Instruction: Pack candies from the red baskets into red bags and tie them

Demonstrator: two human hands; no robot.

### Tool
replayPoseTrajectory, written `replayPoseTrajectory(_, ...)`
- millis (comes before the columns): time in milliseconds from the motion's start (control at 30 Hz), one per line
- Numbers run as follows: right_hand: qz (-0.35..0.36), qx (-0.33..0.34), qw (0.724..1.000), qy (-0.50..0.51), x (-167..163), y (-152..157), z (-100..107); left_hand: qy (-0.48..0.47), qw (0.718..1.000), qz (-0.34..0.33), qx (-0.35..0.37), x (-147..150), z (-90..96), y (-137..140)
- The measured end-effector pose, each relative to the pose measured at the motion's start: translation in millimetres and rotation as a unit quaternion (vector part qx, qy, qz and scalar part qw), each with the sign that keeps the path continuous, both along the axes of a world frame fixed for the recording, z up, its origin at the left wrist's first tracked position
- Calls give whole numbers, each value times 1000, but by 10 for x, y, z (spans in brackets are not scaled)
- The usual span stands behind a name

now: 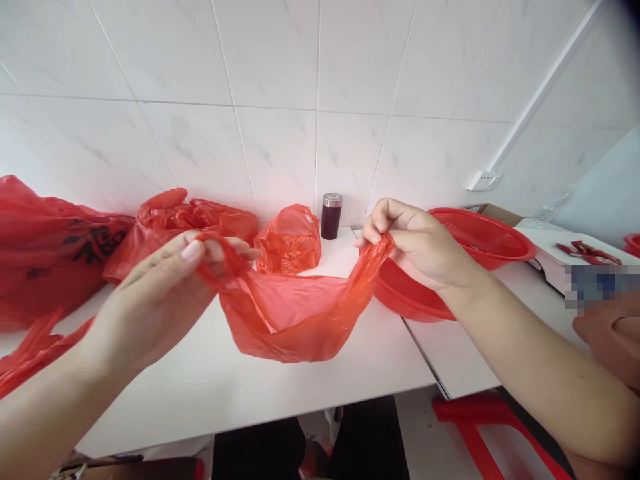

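Observation:
A thin red plastic bag (295,333) hangs between my two hands above the white table (320,390), its mouth spread and its middle sagging. One end is pinched between the thumb and fingers of my left hand (160,293). The opposite end is gathered in the fingertips of my right hand (415,237), held slightly higher. Just beyond the bag, a smaller crumpled red bag (290,240) rests on the table. Whether anything lies in the held bag's bottom I cannot tell.
Large red bags (50,253) fill the left side. A dark tumbler (331,217) stands by the tiled wall. At right are a red basin (410,293), a red colander (500,247) and a white scale (555,267), near another person's arm. A red stool (475,410) stands below.

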State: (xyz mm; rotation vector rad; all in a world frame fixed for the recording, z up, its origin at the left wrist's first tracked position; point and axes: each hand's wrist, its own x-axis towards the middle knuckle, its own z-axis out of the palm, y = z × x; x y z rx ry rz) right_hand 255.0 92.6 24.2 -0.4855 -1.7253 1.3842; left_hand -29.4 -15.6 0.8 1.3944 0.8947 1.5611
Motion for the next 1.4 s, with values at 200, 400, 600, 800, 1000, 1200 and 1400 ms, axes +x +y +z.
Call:
replayPoseTrajectory(200, 117, 32, 992, -37, -573, -63, 97, 234, 941, -166, -180, 330, 74, 217)
replayPoseTrajectory(400, 104, 59, 992, -44, -884, -159, 15, 207, 935, -134, -256, 543, 3, 359)
replayPoseTrajectory(600, 83, 99, 985, -112, -670, -37, -302, 153, 938, -126, -283, 435, -146, 387)
replayPoseTrajectory(800, 24, 74, 994, -83, -504, -194, -462, 159, 948, -137, -241, 387, -247, 358)
replayPoseTrajectory(1000, 109, 78, 986, -104, -374, -547, -384, 272, 931, -187, -154, 306, -199, 302)
replayPoseTrajectory(1200, -4, 85, 993, -81, -665, -275, -813, 361, 915, -113, -138, 392, -327, 264)
replayPoseTrajectory(1400, -10, -35, 999, -17, -871, -240, -1218, 542, 835, 90, 7, 421, -507, 334)
